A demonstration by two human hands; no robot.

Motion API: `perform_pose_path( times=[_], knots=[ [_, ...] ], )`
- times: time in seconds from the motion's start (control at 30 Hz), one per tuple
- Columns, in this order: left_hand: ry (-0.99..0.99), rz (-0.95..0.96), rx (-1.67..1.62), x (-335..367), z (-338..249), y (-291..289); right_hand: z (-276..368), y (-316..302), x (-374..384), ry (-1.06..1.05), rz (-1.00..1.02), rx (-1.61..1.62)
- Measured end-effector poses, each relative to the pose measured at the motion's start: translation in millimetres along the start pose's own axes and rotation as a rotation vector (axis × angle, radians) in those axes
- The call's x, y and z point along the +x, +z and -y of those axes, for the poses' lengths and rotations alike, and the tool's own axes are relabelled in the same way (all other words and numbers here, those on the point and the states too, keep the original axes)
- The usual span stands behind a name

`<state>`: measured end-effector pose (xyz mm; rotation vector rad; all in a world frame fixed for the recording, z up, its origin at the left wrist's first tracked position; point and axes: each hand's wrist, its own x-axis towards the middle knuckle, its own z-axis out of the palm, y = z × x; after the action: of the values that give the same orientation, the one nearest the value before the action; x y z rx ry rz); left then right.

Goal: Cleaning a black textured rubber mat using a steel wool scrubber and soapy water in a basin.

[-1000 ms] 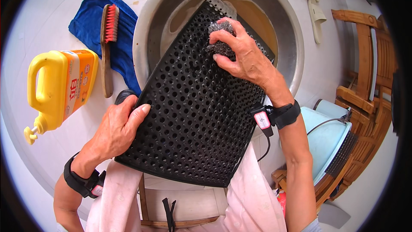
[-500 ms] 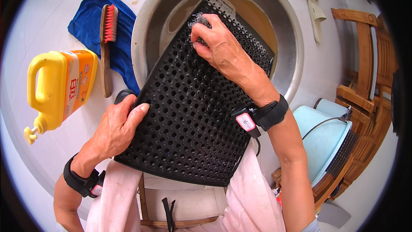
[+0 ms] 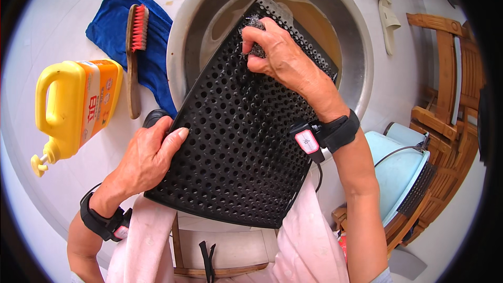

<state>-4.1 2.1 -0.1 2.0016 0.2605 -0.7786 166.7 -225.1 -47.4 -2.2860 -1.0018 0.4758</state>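
A black perforated panel slants from my lap into a wide metal basin, its far end over brownish water. My left hand grips the panel's left edge, thumb on top and fingers hidden beneath. In my right hand is a steel wool scrubber, pinched against the panel's upper part. Wet, greyish suds show on the panel's far corner.
To the left lie a blue cloth, a wooden scrub brush with red bristles and a yellow jug with a pump. At right stand a light-blue bucket, a wooden chair and slippers.
My right hand with the scrubber has shifted slightly right on the panel. The whole scene sits a little further right; my left hand keeps its hold.
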Motion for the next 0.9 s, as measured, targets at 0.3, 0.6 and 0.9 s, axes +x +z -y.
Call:
perform_pose_path(
  times=[0.3, 0.6, 0.9],
  knots=[
    [0.010, -0.018, -0.058, 0, 5, 4, -7, -7, -2, -0.031, 0.012, 0.019],
    [0.022, -0.027, -0.038, 1, 7, 4, -2, 6, -3, -0.232, -0.019, -0.268],
    [0.035, -0.029, -0.053, 0, 4, 4, -11, -10, 1, -0.153, 0.043, 0.044]
  ],
)
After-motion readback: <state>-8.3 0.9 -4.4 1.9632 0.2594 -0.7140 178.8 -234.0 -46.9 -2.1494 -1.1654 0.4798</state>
